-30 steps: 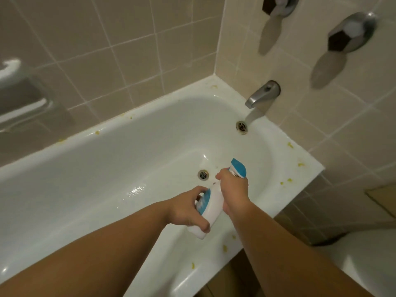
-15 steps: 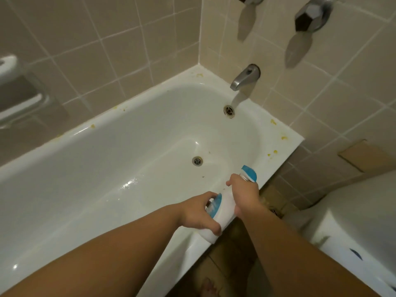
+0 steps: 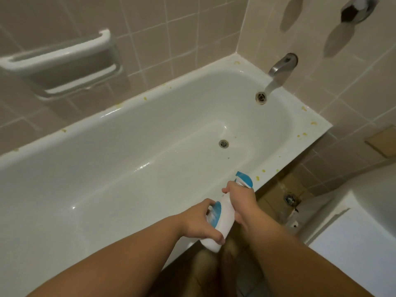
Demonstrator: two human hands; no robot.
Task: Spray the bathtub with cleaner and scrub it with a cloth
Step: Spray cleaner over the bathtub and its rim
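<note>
A white spray bottle (image 3: 222, 219) with a blue label and blue nozzle is held over the near rim of the white bathtub (image 3: 285, 155). My left hand (image 3: 201, 221) grips the bottle's lower body. My right hand (image 3: 242, 202) grips its neck just below the blue spray head, which points toward the tub's tap end. Yellow specks dot the tub's rim. The tub floor has a drain (image 3: 223, 144) and wet glints. No cloth is in view.
A metal spout (image 3: 280, 66) and overflow plate (image 3: 261, 97) sit at the tub's right end, a tap handle (image 3: 355, 9) above. A white soap dish (image 3: 62, 61) is set in the tiled back wall. A floor drain (image 3: 289, 198) and white fixture (image 3: 364, 221) stand at right.
The view has pulled back and swung left, so the soap dish shows more fully. Both hands with the bottle have shifted from over the tub interior to over its near rim.
</note>
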